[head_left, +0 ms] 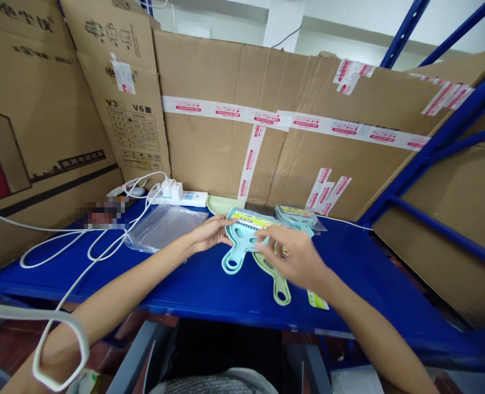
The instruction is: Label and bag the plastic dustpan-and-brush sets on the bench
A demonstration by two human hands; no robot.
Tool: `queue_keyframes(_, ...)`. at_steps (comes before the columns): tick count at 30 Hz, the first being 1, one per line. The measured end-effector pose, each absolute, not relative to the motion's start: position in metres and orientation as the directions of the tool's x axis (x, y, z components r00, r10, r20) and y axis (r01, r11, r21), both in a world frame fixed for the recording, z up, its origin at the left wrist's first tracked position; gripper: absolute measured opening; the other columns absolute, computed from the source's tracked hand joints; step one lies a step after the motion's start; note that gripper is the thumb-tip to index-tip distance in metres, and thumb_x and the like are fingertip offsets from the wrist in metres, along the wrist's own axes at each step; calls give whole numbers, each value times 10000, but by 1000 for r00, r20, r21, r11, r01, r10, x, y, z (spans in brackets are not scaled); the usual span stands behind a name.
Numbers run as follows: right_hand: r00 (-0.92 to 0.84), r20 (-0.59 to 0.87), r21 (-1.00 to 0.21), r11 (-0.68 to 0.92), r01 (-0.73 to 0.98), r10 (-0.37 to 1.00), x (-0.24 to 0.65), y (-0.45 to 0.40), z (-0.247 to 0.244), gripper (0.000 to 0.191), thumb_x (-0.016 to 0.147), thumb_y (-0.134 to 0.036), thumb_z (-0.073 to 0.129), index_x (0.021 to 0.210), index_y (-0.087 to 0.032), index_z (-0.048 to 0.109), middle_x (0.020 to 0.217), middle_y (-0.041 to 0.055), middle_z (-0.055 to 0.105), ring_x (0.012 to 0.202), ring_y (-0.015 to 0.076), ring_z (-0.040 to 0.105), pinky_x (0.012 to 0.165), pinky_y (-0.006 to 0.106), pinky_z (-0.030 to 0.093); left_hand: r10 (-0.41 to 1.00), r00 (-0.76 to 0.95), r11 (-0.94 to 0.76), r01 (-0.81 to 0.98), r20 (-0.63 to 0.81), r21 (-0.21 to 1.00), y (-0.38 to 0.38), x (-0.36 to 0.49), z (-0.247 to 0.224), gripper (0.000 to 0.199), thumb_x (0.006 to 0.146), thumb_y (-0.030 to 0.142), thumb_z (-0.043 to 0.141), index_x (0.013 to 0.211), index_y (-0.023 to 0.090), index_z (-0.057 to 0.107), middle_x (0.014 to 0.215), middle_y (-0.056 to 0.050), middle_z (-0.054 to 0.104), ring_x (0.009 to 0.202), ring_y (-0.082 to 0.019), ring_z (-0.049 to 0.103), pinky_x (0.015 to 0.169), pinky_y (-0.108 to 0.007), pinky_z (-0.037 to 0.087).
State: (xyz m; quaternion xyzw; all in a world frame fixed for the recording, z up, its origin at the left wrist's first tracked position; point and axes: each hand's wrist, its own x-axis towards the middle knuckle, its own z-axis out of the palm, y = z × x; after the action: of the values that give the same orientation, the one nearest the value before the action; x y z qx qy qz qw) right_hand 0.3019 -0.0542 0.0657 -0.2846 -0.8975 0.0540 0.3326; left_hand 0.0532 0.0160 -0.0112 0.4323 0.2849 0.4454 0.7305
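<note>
My left hand [214, 232] grips the left edge of a light blue plastic piece [239, 241] with a ring-ended handle and a yellow and white label [253, 219] along its top. Over the right part of that piece is my right hand [287, 251], slightly blurred, its fingers bent; whether they hold anything is hidden. Beneath it a green piece [281, 290] with a similar ring handle lies on the blue table [217, 295]. A yellow label card [317, 300] lies by my right wrist.
Behind the hands are wrapped blue pieces [297, 213] and a pale green item [226, 204]. Clear plastic bags [166, 227], a power strip [195, 198] and white cables [78, 232] are at the left. Cardboard [209, 148] walls the back; a blue frame [443, 142] stands right.
</note>
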Motion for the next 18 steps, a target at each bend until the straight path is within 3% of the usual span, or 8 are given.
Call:
queue_keyframes(2, -354, 652, -467, 723, 509, 670, 319, -21, 71, 261, 1043, -433, 626, 973, -221, 761, 943, 71, 774, 776, 194, 679, 719, 320, 543, 886, 463, 246, -410, -32, 878, 16, 52, -11, 253, 872, 208, 831, 1072, 105, 715, 866, -111, 793, 644, -175, 748, 594, -261, 650)
queue_keyframes(4, -140, 597, -686, 593, 421, 790, 336, 11, 67, 272, 966, -491, 704, 937, -223, 745, 933, 66, 768, 827, 208, 692, 696, 299, 545, 874, 484, 259, -397, -39, 880, 14, 51, -10, 256, 877, 232, 841, 1063, 94, 732, 920, -140, 802, 684, -177, 762, 635, -259, 655)
queue_keyframes(6, -161, 302, -922, 330, 204, 940, 346, 32, 53, 370, 892, -571, 756, 1015, -223, 729, 925, 67, 771, 748, 203, 699, 592, 277, 535, 868, 495, 267, -381, -49, 885, 12, 51, -10, 287, 884, 283, 853, 1067, 89, 748, 991, -170, 808, 735, -187, 776, 689, -277, 667)
queue_keyframes(7, -249, 122, -981, 154, 115, 961, 348, 37, 44, 426, 883, -597, 760, 1077, -219, 724, 934, 76, 781, 733, 208, 713, 579, 280, 545, 866, 498, 267, -377, -49, 887, 11, 52, -10, 306, 887, 312, 857, 1070, 90, 754, 1019, -178, 809, 758, -193, 780, 706, -285, 670)
queue_keyframes(9, -428, -154, -987, -157, 28, 890, 344, 37, 25, 477, 924, -611, 723, 1166, -201, 717, 954, 99, 800, 740, 223, 749, 608, 305, 590, 862, 504, 264, -363, -49, 894, 10, 53, -12, 336, 897, 365, 857, 1072, 94, 763, 1041, -181, 809, 781, -198, 781, 717, -291, 670)
queue_keyframes(11, -508, -272, -948, -318, -4, 817, 334, 29, 10, 443, 1010, -571, 645, 1187, -172, 724, 968, 115, 812, 768, 228, 776, 673, 325, 628, 861, 505, 255, -338, -54, 906, 8, 54, -14, 362, 918, 415, 838, 1075, 96, 770, 1031, -179, 810, 779, -195, 777, 708, -282, 663)
queue_keyframes(14, -467, -314, -918, -390, -73, 826, 318, 19, -3, 394, 1076, -498, 587, 1145, -144, 744, 966, 121, 823, 738, 215, 782, 698, 324, 649, 866, 495, 238, -282, -71, 929, 9, 55, -20, 396, 946, 473, 799, 1062, 95, 778, 992, -172, 808, 747, -181, 765, 686, -259, 645)
queue_keyframes(18, -349, -282, -927, -347, -139, 894, 311, 18, -5, 301, 1050, -426, 663, 1106, -153, 777, 944, 107, 831, 721, 203, 782, 667, 288, 650, 882, 466, 187, -225, -63, 956, 11, 57, -24, 439, 948, 528, 776, 1017, 95, 777, 894, -150, 792, 672, -170, 733, 615, -246, 614)
